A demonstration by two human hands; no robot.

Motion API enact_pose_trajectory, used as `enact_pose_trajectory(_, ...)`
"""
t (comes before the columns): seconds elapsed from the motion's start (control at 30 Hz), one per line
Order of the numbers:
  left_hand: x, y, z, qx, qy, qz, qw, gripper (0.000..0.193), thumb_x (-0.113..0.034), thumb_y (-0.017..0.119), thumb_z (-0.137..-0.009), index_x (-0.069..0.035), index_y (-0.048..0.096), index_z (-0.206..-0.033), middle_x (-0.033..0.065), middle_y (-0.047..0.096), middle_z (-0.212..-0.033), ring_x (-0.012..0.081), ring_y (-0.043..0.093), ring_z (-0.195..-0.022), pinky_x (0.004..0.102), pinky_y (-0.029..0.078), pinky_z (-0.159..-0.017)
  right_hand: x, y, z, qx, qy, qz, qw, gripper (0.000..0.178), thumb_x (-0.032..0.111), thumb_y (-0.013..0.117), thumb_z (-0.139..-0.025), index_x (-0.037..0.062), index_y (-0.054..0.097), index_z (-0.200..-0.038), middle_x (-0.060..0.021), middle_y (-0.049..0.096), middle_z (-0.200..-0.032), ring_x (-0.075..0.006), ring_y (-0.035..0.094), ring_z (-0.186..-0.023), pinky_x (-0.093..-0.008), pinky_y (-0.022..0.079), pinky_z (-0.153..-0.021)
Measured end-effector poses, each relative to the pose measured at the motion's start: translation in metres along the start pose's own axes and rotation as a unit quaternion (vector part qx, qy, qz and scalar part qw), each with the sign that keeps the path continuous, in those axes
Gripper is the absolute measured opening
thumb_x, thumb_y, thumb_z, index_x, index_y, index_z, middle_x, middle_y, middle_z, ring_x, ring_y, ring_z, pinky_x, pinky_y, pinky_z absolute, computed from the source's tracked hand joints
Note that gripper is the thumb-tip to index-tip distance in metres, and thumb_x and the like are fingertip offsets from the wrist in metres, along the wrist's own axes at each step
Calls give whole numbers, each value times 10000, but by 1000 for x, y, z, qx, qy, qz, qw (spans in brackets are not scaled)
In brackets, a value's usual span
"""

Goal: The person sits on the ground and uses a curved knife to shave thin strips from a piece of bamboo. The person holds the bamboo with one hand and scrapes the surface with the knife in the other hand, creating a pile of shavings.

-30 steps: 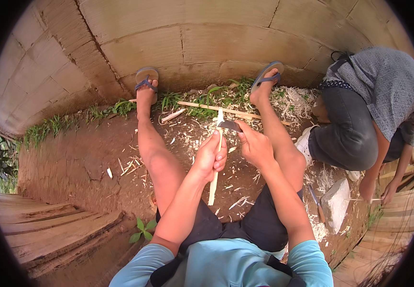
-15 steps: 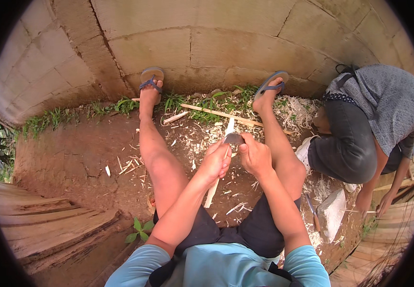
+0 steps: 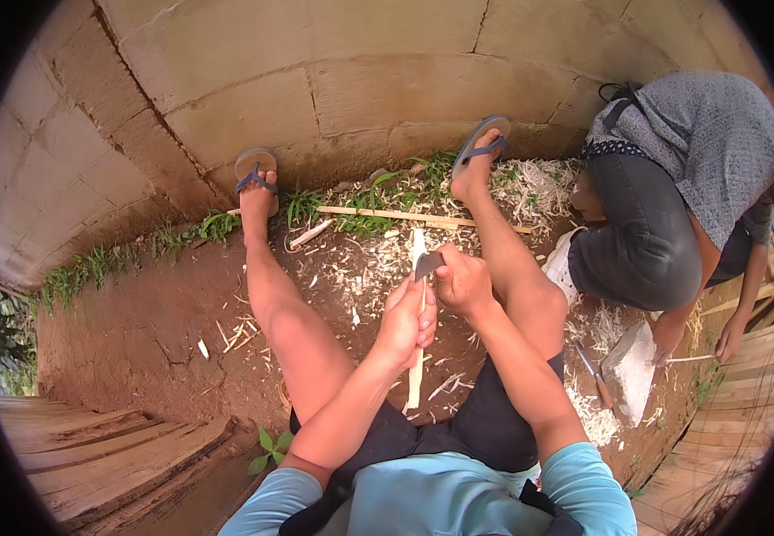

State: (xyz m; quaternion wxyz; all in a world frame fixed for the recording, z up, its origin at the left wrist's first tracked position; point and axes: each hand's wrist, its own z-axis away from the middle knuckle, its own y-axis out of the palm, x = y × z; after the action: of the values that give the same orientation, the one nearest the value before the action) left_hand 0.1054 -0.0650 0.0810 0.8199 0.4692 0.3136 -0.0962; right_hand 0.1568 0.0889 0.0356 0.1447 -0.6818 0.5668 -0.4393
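Note:
A pale wood strip [image 3: 416,382] runs upright between my legs, its far end showing beyond my fingers. My left hand [image 3: 403,322] is wrapped round its middle, thumb toward the far end. In my right hand [image 3: 461,281] is a knife [image 3: 427,263] with a short, broad dark blade; its handle is hidden in my fist. The blade lies against the strip just past my left thumb.
Wood shavings [image 3: 356,268] and a long stick [image 3: 423,216] lie before a block wall [image 3: 405,89]. At right a person [image 3: 700,179] crouches, holding a thin stick by a white stone [image 3: 628,371]. Another knife [image 3: 594,375] lies beside it. Planks [image 3: 119,456] are at lower left.
The view has turned slightly. The wood strip now stands straighter, and the blade has tilted more along it. At right, the person's hands have moved apart along the thin stick.

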Motion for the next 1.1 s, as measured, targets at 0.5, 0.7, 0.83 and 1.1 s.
enact_pose_trajectory(0.5,-8,-16,-3,-14,-6,-25,1000,344,-344,284,-1009,-118,445,-807,-24,323,-501,72,236,-329,218,211,-307,12,-8,-5,32,-7,60,998,432,501,396,-941,96,494,-828,-96,585,-581,-311,597,-501,-400,462,-413)
enact_pose_trajectory(0.7,-9,-17,-6,-4,-33,-48,998,322,-312,296,-1013,-110,444,-809,-16,330,-491,72,237,-319,221,205,-293,2,-16,-5,37,-41,65,996,450,532,410,-916,102,488,-810,-88,565,-555,-295,601,-508,-395,465,-422)
enact_pose_trajectory(0.83,7,7,-1,4,-32,-40,999,285,-300,308,-1005,-131,433,-812,-39,301,-493,58,202,-325,207,181,-296,-29,-19,-14,-25,-135,61,989,488,562,406,-897,95,482,-779,-82,542,-547,-276,606,-524,-382,459,-421)
enact_pose_trajectory(1.1,90,38,45,23,-60,-78,995,344,-369,319,-1013,-101,457,-847,-23,378,-528,74,319,-384,211,289,-345,-78,-57,-53,-39,314,38,948,549,474,300,-979,2,577,-933,-245,622,-774,-431,606,-745,-479,477,-693)
